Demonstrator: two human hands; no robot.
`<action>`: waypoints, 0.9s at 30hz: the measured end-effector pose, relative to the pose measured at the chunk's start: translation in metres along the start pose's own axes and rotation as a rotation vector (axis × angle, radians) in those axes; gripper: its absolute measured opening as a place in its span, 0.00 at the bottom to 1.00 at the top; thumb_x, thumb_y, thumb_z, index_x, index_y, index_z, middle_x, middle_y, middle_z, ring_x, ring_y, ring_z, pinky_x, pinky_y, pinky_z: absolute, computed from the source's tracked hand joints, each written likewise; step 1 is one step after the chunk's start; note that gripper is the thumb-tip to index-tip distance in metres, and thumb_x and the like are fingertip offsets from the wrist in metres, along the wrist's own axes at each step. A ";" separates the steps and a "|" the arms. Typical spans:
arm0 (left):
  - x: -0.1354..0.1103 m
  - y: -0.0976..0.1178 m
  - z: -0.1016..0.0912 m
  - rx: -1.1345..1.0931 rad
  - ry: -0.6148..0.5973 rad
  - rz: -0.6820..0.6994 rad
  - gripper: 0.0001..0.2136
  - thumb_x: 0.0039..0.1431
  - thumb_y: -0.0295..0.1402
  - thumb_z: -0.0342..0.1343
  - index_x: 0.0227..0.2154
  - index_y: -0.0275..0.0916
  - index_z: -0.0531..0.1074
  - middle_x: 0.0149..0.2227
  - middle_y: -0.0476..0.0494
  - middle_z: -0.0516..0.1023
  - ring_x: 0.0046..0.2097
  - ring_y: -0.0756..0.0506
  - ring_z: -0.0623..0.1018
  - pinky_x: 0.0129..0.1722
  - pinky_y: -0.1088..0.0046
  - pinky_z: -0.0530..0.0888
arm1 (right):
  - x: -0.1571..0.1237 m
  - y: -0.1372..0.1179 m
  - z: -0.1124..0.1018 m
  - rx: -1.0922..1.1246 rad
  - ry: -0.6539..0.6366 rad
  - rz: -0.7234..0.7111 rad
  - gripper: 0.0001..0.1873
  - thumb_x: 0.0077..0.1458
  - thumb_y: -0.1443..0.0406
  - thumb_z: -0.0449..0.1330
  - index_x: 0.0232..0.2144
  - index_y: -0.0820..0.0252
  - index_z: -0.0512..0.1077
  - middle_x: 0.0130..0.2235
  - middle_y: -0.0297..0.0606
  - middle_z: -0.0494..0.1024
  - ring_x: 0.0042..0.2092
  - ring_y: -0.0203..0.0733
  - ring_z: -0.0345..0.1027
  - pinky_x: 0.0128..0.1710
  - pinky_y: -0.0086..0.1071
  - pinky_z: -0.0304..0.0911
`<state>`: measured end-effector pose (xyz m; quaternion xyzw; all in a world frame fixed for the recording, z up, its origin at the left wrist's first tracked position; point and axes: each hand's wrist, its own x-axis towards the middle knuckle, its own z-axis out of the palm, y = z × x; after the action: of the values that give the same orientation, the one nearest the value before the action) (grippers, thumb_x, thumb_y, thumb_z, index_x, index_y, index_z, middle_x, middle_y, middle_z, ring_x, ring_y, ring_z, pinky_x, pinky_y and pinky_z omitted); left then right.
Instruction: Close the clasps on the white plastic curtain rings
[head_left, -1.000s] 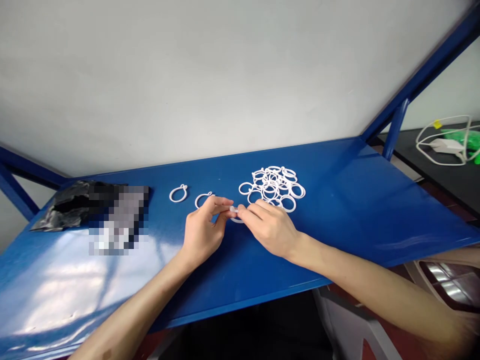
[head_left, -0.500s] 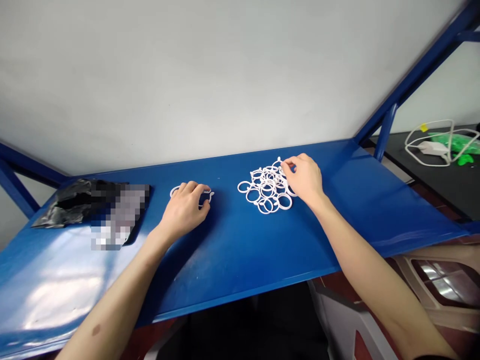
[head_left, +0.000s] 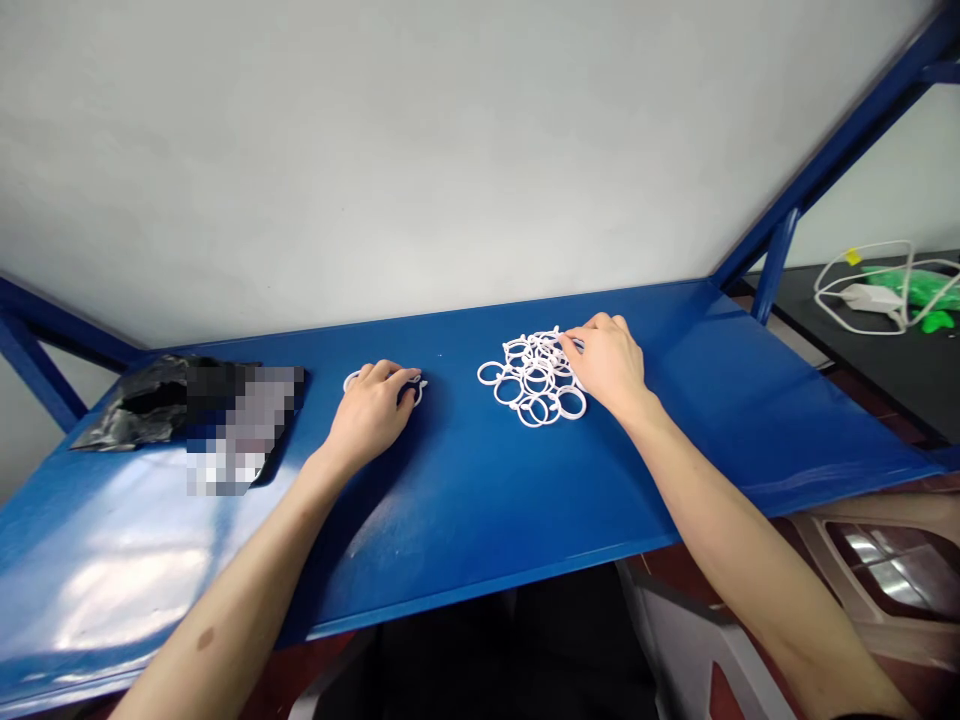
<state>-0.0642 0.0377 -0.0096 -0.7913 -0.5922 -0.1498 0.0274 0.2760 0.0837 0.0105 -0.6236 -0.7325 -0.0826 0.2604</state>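
Note:
My left hand (head_left: pixel 373 408) rests on the blue table over a few white rings (head_left: pixel 349 381), which look like curtain rings with small eyelets. Its fingers are bent and a gap shows between thumb and forefinger; the palm hides part of these rings. To the right lies a loose heap of several similar white curtain rings (head_left: pixel 537 378), overlapping one another. At the heap's upper right edge, my right hand (head_left: pixel 609 362) has thumb and forefinger pinched on a curtain ring. That ring is largely hidden by the fingers.
The blue tabletop (head_left: pixel 465 500) runs against a pale wall (head_left: pixel 450 150). A crumpled black plastic bag (head_left: pixel 135 405) and a blurred-out flat item (head_left: pixel 251 425) lie at left. White cable (head_left: pixel 874 298) and green plastic (head_left: pixel 911 287) sit on a dark table at far right.
My right hand has lowered slightly toward the heap, with its pinched fingers closer to the rings. The left thumb and forefinger have drawn a little closer together. The view has shifted slightly.

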 end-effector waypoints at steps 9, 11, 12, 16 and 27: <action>0.001 0.011 -0.007 -0.130 0.061 -0.053 0.08 0.65 0.36 0.53 0.33 0.41 0.74 0.35 0.43 0.80 0.40 0.39 0.76 0.42 0.62 0.71 | -0.003 -0.015 -0.009 0.125 0.106 -0.058 0.16 0.67 0.58 0.57 0.41 0.60 0.82 0.39 0.48 0.78 0.45 0.52 0.67 0.35 0.41 0.67; -0.001 0.021 -0.010 -0.197 0.095 -0.081 0.07 0.65 0.37 0.55 0.33 0.42 0.74 0.33 0.45 0.80 0.37 0.42 0.76 0.40 0.65 0.71 | -0.009 -0.029 -0.012 0.270 0.121 -0.144 0.13 0.66 0.59 0.59 0.42 0.59 0.81 0.38 0.44 0.80 0.44 0.50 0.69 0.40 0.43 0.69; -0.002 0.026 -0.011 -0.231 0.111 -0.088 0.07 0.64 0.37 0.55 0.33 0.42 0.74 0.32 0.46 0.80 0.36 0.43 0.76 0.38 0.67 0.71 | -0.015 -0.038 -0.013 0.362 0.108 -0.197 0.12 0.66 0.60 0.59 0.43 0.59 0.80 0.38 0.42 0.81 0.43 0.48 0.70 0.44 0.43 0.69; -0.008 0.049 -0.016 -0.328 0.205 -0.064 0.08 0.64 0.38 0.56 0.31 0.42 0.73 0.30 0.48 0.79 0.32 0.47 0.76 0.35 0.70 0.71 | -0.041 -0.073 -0.012 0.657 -0.131 -0.289 0.16 0.64 0.57 0.63 0.51 0.57 0.75 0.41 0.37 0.83 0.43 0.43 0.76 0.46 0.40 0.72; -0.017 0.072 -0.017 -0.870 0.059 -0.211 0.13 0.63 0.44 0.59 0.41 0.40 0.77 0.38 0.44 0.85 0.39 0.45 0.84 0.39 0.71 0.79 | -0.063 -0.090 -0.002 0.812 -0.209 -0.310 0.04 0.67 0.67 0.59 0.42 0.58 0.74 0.38 0.36 0.82 0.38 0.37 0.77 0.38 0.32 0.72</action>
<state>-0.0039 -0.0031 0.0113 -0.6600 -0.5506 -0.4091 -0.3064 0.1954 0.0096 0.0000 -0.3586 -0.8128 0.2368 0.3933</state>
